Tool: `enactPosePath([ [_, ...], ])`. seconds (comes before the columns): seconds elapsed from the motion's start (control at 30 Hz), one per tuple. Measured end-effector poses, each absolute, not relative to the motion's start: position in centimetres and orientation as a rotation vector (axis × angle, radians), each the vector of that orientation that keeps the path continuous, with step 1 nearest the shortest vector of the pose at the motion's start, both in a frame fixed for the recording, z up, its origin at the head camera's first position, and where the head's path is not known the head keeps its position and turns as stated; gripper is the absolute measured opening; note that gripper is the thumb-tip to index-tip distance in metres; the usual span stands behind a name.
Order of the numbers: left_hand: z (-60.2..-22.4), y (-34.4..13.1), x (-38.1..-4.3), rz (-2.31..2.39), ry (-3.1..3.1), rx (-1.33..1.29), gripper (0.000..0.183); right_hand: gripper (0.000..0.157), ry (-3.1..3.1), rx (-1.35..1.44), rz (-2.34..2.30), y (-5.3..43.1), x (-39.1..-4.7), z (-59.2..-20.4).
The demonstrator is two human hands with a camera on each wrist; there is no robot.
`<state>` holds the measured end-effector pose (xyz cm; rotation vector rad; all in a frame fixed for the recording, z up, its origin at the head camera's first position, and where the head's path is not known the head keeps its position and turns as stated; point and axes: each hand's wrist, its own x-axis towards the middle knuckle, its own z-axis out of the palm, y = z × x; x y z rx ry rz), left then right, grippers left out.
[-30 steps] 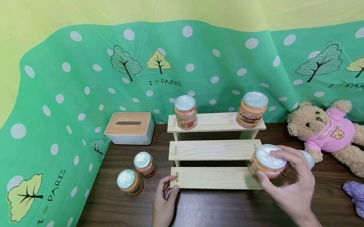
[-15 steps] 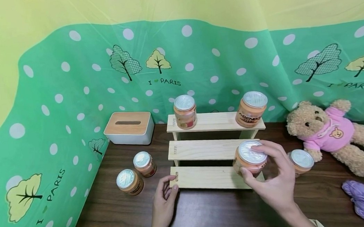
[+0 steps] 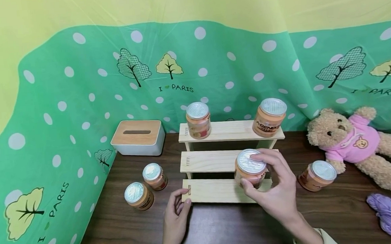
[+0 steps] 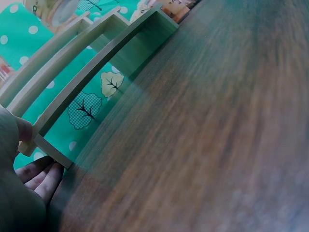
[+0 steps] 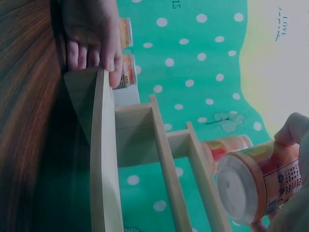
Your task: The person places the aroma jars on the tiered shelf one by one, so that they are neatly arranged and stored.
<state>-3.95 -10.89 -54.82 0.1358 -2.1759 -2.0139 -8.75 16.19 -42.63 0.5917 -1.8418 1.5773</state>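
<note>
My right hand (image 3: 276, 186) grips a jar (image 3: 250, 163) with a silvery lid and orange contents, thumb on the near side and fingers over the lid's right side. It is held up in front of the three-step wooden shelf (image 3: 216, 191), overlapping the lower two steps in the head view. In the right wrist view the jar's (image 5: 260, 179) pale round base faces the shelf. My left hand (image 3: 176, 216) holds the left end of the bottom step; in the left wrist view the thumb lies at its edge and the fingers (image 4: 48, 183) are by the side leg.
Two jars (image 3: 198, 120) (image 3: 270, 117) stand on the top step. Two more (image 3: 138, 196) (image 3: 155, 176) stand left of the shelf, another (image 3: 317, 175) right. A tissue box (image 3: 138, 138) sits back left; a teddy bear (image 3: 345, 137) and purple yarn (image 3: 389, 216) lie right.
My right hand has carried the jar leftward from the shelf's right end to right of its middle, uncovering the jar on the table at right. The left hand stays in place.
</note>
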Motion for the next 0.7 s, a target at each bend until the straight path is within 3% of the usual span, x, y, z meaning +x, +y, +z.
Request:
enactPosePath([
  [0.7,-54.7,-11.0,-3.9,-1.998,-2.181,0.124,0.026,0.063,-1.867,0.674,1.668,11.2,-9.7,-42.8],
])
